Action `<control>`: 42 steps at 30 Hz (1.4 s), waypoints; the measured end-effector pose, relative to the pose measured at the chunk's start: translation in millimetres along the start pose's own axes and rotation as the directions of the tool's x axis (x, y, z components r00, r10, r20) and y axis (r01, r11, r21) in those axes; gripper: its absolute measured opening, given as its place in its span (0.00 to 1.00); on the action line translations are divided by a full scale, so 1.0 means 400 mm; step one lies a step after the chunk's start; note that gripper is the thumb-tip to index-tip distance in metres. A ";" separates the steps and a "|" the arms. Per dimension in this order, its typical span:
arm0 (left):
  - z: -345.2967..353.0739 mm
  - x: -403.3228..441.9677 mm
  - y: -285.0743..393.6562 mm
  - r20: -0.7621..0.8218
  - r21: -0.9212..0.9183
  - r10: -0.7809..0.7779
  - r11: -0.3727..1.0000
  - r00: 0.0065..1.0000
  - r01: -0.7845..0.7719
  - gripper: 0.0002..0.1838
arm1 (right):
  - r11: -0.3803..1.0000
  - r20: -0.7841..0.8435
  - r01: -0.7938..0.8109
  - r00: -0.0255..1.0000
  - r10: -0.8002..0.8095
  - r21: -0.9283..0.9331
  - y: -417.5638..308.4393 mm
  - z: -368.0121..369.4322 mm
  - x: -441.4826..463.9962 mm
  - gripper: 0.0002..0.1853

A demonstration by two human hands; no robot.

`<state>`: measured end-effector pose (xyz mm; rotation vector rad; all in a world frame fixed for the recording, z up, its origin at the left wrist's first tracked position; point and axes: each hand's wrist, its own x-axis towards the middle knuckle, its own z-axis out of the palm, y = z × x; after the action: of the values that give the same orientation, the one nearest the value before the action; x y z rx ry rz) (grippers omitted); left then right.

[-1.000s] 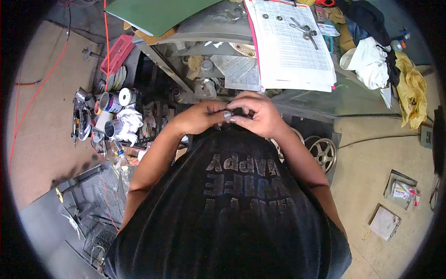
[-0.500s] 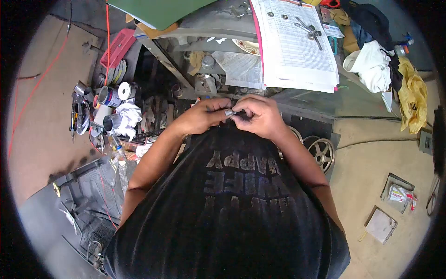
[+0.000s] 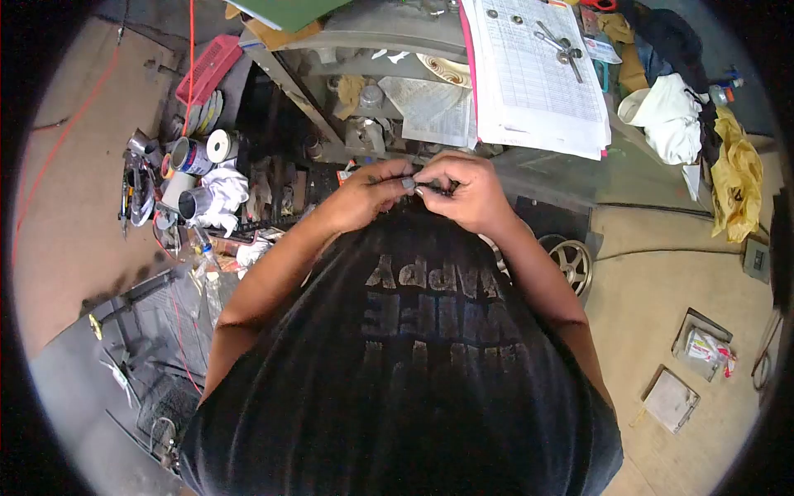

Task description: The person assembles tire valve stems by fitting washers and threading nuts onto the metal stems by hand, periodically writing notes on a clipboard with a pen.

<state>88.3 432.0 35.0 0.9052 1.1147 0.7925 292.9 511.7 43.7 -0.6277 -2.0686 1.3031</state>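
Both hands meet in front of my chest, fingertips almost touching. My left hand [image 3: 370,195] is closed, its thumb pressed to the fingers. My right hand [image 3: 463,192] is closed in a pinch against the left fingertips. Whatever they hold is too small and hidden to name. Beyond them, a stack of printed sheets [image 3: 538,99] lies on the desk, and metal parts [image 3: 562,54] with small round pieces rest on it. A worn paper [image 3: 434,112] is on the shelf beneath the desk top.
At the left stand cans [image 3: 190,155], a white cloth [image 3: 222,198] and a red basket [image 3: 208,69]. A green folder [image 3: 285,11] lies at the desk's far left. White cloth [image 3: 672,120] and a yellow bag [image 3: 736,178] are at the right, with a wheel [image 3: 571,266] below the desk.
The view has shifted slightly, so the desk and papers sit further right. Both hands have risen a little in the frame and stay together, with the fingers slightly rearranged.
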 end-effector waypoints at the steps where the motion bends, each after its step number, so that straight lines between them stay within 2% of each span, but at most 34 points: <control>1: 0.001 0.000 -0.002 -0.003 -0.011 -0.007 1.000 1.000 0.007 0.17 | 1.000 0.009 -0.010 1.000 0.010 0.004 0.002 0.002 -0.001 0.10; 3: 0.001 0.002 -0.001 0.028 0.072 0.093 0.993 0.995 -0.095 0.10 | 0.997 0.009 -0.070 0.997 0.070 -0.034 0.001 0.008 -0.006 0.10; 4: -0.002 0.005 -0.004 0.026 0.061 0.075 0.995 0.997 -0.076 0.12 | 0.989 0.006 -0.146 0.989 0.146 0.001 -0.012 0.009 -0.006 0.08; 5: 0.000 0.004 -0.002 0.011 0.046 0.067 0.997 0.998 -0.067 0.12 | 0.988 -0.035 -0.150 0.988 0.151 0.020 -0.001 0.019 -0.006 0.08; 7: 0.002 0.005 0.009 -0.012 0.344 0.347 0.882 0.938 -0.322 0.14 | 0.989 -0.075 -0.146 0.986 0.147 0.021 0.003 0.025 0.000 0.08; 8: -0.013 0.018 -0.017 0.007 0.329 0.260 0.911 0.966 -0.248 0.17 | 0.985 -0.085 -0.172 0.981 0.173 0.020 -0.003 0.025 0.003 0.08; 9: -0.014 0.015 -0.022 -0.011 0.322 0.257 0.916 0.966 -0.240 0.17 | 0.985 -0.065 -0.174 0.982 0.175 0.024 0.000 0.029 0.003 0.08; 11: -0.007 0.013 -0.024 0.004 0.421 0.351 0.849 0.937 -0.320 0.16 | 0.982 -0.073 -0.112 0.992 0.102 -0.152 0.005 0.035 0.005 0.09; 12: -0.004 0.008 -0.028 -0.007 0.483 0.445 0.786 0.895 -0.386 0.14 | 0.973 -0.078 -0.006 0.997 -0.013 -0.229 0.004 0.039 0.016 0.11; 13: -0.003 0.007 -0.031 -0.023 0.478 0.443 0.792 0.896 -0.379 0.14 | 0.974 -0.062 -0.005 0.998 -0.009 -0.225 0.003 0.048 0.019 0.11; 15: -0.004 0.011 -0.037 -0.056 0.444 0.392 0.834 0.918 -0.329 0.13 | 0.954 -0.080 0.047 0.994 -0.074 -0.296 0.002 0.067 0.025 0.11; 17: 0.004 0.014 -0.064 -0.125 0.430 0.424 0.838 0.897 -0.336 0.13 | 0.941 -0.076 0.056 0.993 -0.086 -0.333 0.002 0.084 0.027 0.11; 19: 0.005 0.019 -0.079 -0.172 0.283 0.353 0.912 0.920 -0.298 0.14 | 0.924 -0.072 0.065 0.992 -0.099 -0.376 0.005 0.094 0.032 0.11; 21: 0.012 0.020 -0.086 -0.214 0.259 0.368 0.915 0.905 -0.311 0.14 | 0.911 -0.079 0.077 0.990 -0.119 -0.406 0.014 0.101 0.036 0.12; 25: 0.015 0.022 -0.101 -0.309 0.258 0.419 0.901 0.854 -0.349 0.14 | 0.905 -0.071 0.111 0.986 -0.153 -0.410 0.027 0.114 0.050 0.11; 27: 0.018 0.024 -0.111 -0.331 0.230 0.434 0.899 0.838 -0.374 0.14 | 0.951 -0.088 0.063 0.992 -0.094 -0.302 0.023 0.116 0.057 0.10; 29: 0.015 0.023 -0.117 -0.351 0.205 0.445 0.895 0.824 -0.397 0.14 | 0.953 -0.085 0.065 0.992 -0.094 -0.295 0.014 0.112 0.062 0.11; 31: 0.010 0.008 -0.106 -0.302 -0.023 0.268 0.957 0.915 -0.288 0.11 | 0.959 -0.082 0.067 0.992 -0.093 -0.274 0.005 0.116 0.065 0.11; 32: 0.016 0.002 -0.098 -0.320 -0.141 0.199 0.957 0.926 -0.255 0.11 | 0.964 -0.105 0.060 0.990 -0.090 -0.260 -0.001 0.120 0.066 0.12; 33: 0.017 -0.004 -0.092 -0.321 -0.131 0.202 0.958 0.925 -0.254 0.11 | 0.968 -0.130 0.052 0.988 -0.086 -0.245 -0.005 0.121 0.067 0.12; 35: 0.016 -0.016 -0.083 -0.285 -0.384 0.045 0.910 0.958 -0.157 0.12 | 0.970 -0.094 0.056 0.992 -0.080 -0.236 -0.009 0.114 0.067 0.14; 39: 0.030 -0.031 -0.061 -0.309 -0.385 0.000 0.915 0.951 -0.126 0.12 | 0.984 -0.014 0.013 1.000 -0.016 -0.178 -0.005 0.096 0.060 0.14; 41: 0.040 -0.031 -0.058 -0.378 -0.249 0.021 0.961 0.925 -0.123 0.15 | 0.978 -0.022 0.036 0.999 -0.041 -0.203 -0.010 0.095 0.057 0.13; 42: 0.047 -0.033 -0.051 -0.371 -0.241 0.021 0.963 0.928 -0.118 0.15 | 0.965 -0.033 0.051 0.998 -0.061 -0.256 -0.008 0.096 0.052 0.12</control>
<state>104.7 408.1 25.3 0.5896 1.2686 1.1730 250.7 500.5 38.9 -0.6951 -2.2230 0.9915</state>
